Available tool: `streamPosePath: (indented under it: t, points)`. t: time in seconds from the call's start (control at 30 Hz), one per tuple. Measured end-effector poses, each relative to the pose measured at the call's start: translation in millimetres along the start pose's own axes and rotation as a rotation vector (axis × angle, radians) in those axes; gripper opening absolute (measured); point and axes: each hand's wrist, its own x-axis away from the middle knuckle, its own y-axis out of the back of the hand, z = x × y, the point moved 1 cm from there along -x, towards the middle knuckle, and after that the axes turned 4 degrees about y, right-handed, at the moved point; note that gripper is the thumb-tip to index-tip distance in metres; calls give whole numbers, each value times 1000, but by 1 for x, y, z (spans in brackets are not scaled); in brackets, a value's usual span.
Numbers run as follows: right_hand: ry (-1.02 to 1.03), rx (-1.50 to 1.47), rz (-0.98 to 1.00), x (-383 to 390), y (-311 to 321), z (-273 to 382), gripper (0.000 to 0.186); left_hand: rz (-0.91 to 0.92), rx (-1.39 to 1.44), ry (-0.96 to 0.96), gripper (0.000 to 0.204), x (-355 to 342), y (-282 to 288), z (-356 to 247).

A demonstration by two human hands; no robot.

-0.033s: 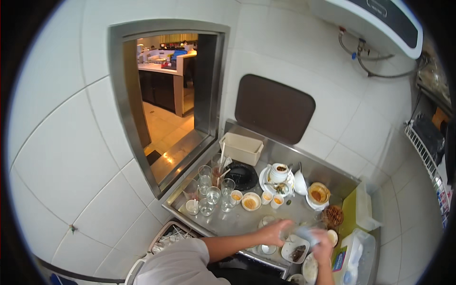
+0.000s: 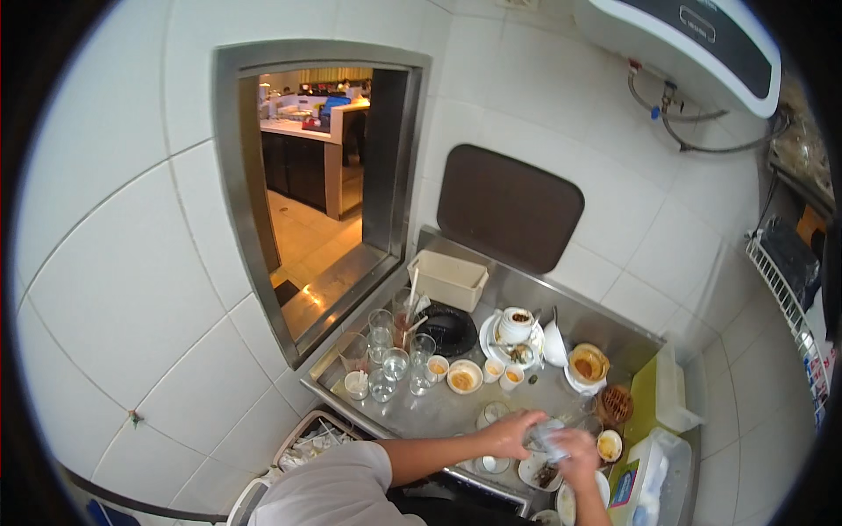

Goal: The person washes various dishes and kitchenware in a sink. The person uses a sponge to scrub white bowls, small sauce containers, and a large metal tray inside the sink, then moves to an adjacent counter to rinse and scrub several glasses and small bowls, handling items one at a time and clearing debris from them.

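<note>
My left hand point(image 2: 516, 434) reaches in over the steel counter, its fingers closed around a clear drinking glass point(image 2: 537, 435). Close beside it is my right hand point(image 2: 574, 451), smeared by motion, at a bluish-white blurred patch by the glass; what its fingers grip I cannot make out. Below the hands lies a white dish point(image 2: 529, 473) with dark food scraps, partly hidden by the right hand. A white plate point(image 2: 567, 507) shows beneath my right forearm. Just left of the hands stand clear glasses point(image 2: 493, 412) on the counter.
Used glasses point(image 2: 380, 337) and small cups crowd the counter's left side, near a black dish point(image 2: 445, 330) and beige tub point(image 2: 447, 279). Stacked white crockery point(image 2: 516, 329) stands mid-back. Brown bowl point(image 2: 588, 364), woven basket point(image 2: 615, 403) and plastic bins point(image 2: 662, 386) line the right. A bin point(image 2: 307, 443) holds litter.
My hands stay together but have shifted slightly, the right one moving a little left and down over the white dish. A small bowl at the right shows more fully. The whole view has tilted slightly.
</note>
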Motion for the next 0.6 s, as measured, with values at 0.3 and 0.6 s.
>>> streamPosePath:
  t: [0.3, 0.6]
  points:
    - [-259, -365, 342, 2, -65, 35, 53, 158, -337, -63, 78, 1, 24, 27]
    - [-1239, -1562, 294, -28, -101, 19, 47, 120, -430, -114, 78, 25, 40, 6]
